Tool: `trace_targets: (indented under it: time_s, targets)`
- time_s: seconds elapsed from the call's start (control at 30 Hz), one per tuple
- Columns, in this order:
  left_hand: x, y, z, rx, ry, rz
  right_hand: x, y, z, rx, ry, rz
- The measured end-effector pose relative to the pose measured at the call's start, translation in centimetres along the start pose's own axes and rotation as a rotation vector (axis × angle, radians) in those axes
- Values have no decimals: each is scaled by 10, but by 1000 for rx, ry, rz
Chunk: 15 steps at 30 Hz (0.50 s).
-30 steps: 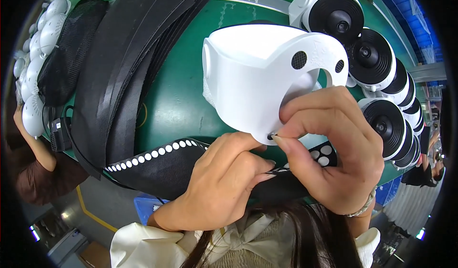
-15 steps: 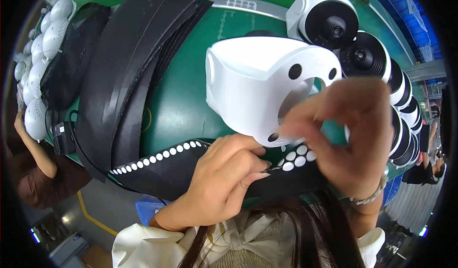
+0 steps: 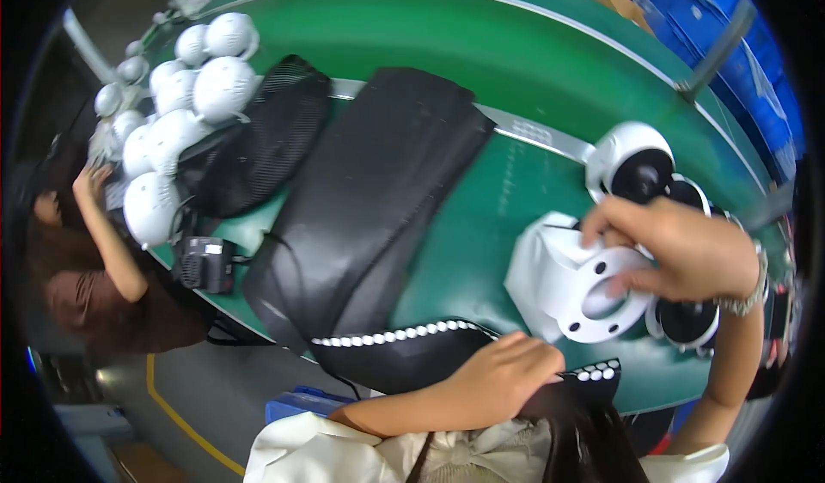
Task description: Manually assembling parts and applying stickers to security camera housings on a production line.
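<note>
My left hand is closed on the edge of a black sheet at the table's near side. White round dots run along that sheet's edge, with a small cluster to the right of the hand. My right hand grips a white plastic housing, thumb in its round opening and fingers over the rim. Black round pads mark the housing's ring face. Just beyond the right hand are white round units with black fronts, partly hidden by it.
A stack of black sheets lies on the green table, beside a black mesh piece. White spherical parts and a small black device are at left, where another person's arm reaches in. Blue crates stand at far right.
My right hand has gone from a blurred pinch in front of the white housing to gripping its ring. The housing is tilted and turned. The whole view has shifted, showing more at left.
</note>
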State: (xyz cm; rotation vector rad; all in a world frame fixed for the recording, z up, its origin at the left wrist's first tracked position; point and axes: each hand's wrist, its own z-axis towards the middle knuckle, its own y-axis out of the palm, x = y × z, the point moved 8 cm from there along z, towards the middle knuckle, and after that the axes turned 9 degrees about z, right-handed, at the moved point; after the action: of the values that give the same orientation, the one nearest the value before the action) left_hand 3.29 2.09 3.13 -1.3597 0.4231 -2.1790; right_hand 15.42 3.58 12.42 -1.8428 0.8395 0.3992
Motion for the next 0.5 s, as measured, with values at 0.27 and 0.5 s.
trace_targets:
  time_s: [0.27, 0.5]
  targets:
    - [-3, -1, -5, 105, 52, -40, -25, -69, -28, 881, -306, -209]
    - [-9, -4, -6, 115, 14, -37, 67, -83, 169, 972, -19, -1128]
